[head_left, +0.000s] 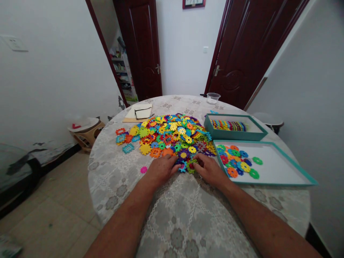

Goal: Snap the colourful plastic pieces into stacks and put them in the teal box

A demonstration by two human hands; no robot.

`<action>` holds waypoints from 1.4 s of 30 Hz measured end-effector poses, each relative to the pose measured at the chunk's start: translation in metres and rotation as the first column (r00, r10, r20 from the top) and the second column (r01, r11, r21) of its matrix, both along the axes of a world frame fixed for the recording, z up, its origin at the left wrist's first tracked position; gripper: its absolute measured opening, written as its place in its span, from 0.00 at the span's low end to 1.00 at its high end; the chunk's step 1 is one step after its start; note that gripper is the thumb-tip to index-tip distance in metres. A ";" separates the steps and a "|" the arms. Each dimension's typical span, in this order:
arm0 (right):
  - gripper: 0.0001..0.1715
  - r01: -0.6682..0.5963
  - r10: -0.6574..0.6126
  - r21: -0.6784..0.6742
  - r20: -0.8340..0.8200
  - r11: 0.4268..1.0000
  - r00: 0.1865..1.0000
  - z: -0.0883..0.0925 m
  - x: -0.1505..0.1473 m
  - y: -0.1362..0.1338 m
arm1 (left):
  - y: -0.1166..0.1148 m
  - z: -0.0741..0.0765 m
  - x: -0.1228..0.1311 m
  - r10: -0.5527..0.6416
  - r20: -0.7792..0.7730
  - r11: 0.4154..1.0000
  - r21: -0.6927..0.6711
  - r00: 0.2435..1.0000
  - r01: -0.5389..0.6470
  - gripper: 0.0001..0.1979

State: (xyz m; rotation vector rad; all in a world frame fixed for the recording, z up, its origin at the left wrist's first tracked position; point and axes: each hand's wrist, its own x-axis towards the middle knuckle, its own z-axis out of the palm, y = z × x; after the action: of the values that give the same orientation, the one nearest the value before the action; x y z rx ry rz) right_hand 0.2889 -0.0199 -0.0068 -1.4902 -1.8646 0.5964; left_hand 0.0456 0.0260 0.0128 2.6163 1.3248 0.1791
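A heap of colourful plastic interlocking discs (pixel 172 134) lies in the middle of the round table (pixel 188 222). At the heap's near edge my left hand (pixel 161 169) and my right hand (pixel 208 168) rest side by side. Their fingers curl around a few discs, a blue one (pixel 183 167) and a green one (pixel 191 165) between them. The fingertips are partly hidden among the pieces.
A shallow teal box lid (pixel 282 168) with several discs stands at the right. Behind it a teal box (pixel 233 135) holds a row of stacked discs. A notebook with glasses (pixel 139 113), a clear cup (pixel 213 97) and a stray pink disc (pixel 143 170) are also on the table.
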 end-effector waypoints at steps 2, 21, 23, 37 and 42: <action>0.06 -0.004 0.004 -0.010 0.005 1.000 1.000 -0.001 0.000 0.001 | 0.002 0.001 0.000 0.012 -0.030 1.000 0.002 0.999 -0.012 0.19; 0.06 -0.012 0.013 -0.008 0.063 1.000 0.998 -0.003 -0.002 0.001 | 0.008 -0.008 0.003 -0.061 -0.071 0.992 0.107 0.996 0.068 0.20; 0.07 -0.028 0.028 0.000 0.056 1.000 0.998 -0.003 -0.002 0.001 | 0.009 -0.009 0.005 -0.031 -0.080 0.993 0.109 0.996 0.040 0.17; 0.14 -0.089 0.086 -0.019 -0.127 0.996 0.988 0.011 -0.018 -0.011 | 0.001 -0.010 0.005 0.061 0.233 0.998 -0.027 0.971 -0.056 0.09; 0.13 -0.056 0.050 -0.033 -0.179 0.998 0.983 0.013 -0.019 -0.012 | -0.002 -0.010 0.009 0.122 0.242 0.992 -0.044 0.963 -0.115 0.07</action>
State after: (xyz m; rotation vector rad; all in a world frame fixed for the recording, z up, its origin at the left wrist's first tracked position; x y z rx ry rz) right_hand 0.2698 -0.0322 0.0066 -1.3670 -1.7681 0.7679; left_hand 0.0542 0.0244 0.0032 2.3978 1.3837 0.4804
